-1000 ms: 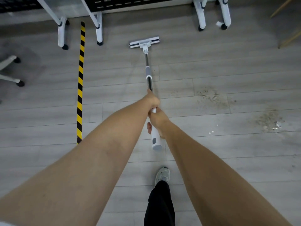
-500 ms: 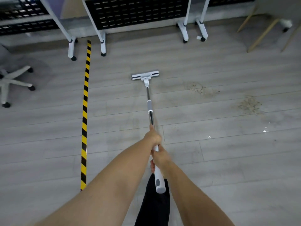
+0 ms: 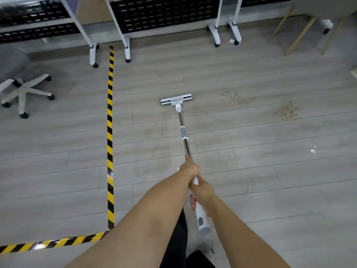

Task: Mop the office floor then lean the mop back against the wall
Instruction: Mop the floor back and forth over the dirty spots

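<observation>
Mop (image 3: 184,140): 1, head flat on floor (image 3: 251,190) mid-room, well ahead of the grip; pole ran from head back & slightly right to the person.
Long axis: nearly straight away from body, head end far, white handle end low by the legs.
Mop head (image 3: 176,99): lay crosswise to pole, well short of the desk legs.
L hand (image 3: 190,169): clenched round pole, upper on shaft, the nearer hand to the head.
R hand (image 3: 201,192): clenched round white handle just behind L, touching or nearly so; handle end stuck out past it.
Dirt (image 3: 287,111): 2 brownish patches, both right of mop head, well apart from it; 2nd patch (image 3: 234,95) nearer the head. Small white specks (image 3: 312,149) farther right; count unclear.
Key relation: dirt lay right of the pole's line, so next stroke prob needs head swung right, L hand steering, R as pivot.
Tape (image 3: 110,132): 1 yellow/black strip left of mop, roughly parallel to pole; turned a corner near bottom left.
Desk legs (image 3: 126,35): white castor feet along the far side, 4 clearly in view.
Chair (image 3: 25,89): 1, far left, beyond tape.
Wood legs (image 3: 299,37): top right, 3 visible.
Progress: mopping underway, dirt not yet reached; lean-back step not yet due; no clear wall spot in view.
</observation>
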`<action>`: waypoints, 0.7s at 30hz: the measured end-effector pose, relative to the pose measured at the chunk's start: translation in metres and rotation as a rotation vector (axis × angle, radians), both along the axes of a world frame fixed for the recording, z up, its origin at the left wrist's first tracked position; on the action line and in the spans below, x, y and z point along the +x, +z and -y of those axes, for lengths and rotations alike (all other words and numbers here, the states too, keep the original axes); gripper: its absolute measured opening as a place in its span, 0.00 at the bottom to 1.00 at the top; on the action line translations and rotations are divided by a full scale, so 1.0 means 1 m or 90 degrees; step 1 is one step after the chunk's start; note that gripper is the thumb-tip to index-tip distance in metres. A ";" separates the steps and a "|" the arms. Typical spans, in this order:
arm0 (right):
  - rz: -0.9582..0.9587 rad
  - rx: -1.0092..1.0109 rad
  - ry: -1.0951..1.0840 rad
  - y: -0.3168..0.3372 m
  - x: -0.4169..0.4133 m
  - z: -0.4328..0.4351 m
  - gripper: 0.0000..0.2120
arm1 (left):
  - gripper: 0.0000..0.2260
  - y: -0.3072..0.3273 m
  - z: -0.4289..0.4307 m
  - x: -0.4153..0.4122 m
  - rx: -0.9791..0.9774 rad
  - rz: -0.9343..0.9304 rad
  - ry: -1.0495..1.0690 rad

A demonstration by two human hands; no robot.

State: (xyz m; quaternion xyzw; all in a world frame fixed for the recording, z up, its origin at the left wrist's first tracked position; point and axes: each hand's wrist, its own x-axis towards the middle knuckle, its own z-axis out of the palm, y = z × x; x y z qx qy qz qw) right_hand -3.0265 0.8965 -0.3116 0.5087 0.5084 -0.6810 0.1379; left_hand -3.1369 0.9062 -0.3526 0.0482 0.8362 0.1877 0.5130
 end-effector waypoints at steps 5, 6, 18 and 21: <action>0.005 0.006 -0.015 -0.020 -0.016 0.001 0.08 | 0.36 -0.017 -0.001 -0.012 0.013 -0.018 0.035; 0.012 0.012 -0.008 -0.026 -0.022 -0.001 0.07 | 0.36 -0.024 -0.004 -0.017 0.014 -0.018 0.042; -0.001 0.001 -0.047 -0.058 -0.203 -0.094 0.05 | 0.37 -0.070 -0.103 -0.200 0.014 -0.055 0.020; 0.000 -0.002 -0.073 -0.066 -0.249 -0.128 0.06 | 0.37 -0.077 -0.138 -0.246 0.031 -0.070 0.013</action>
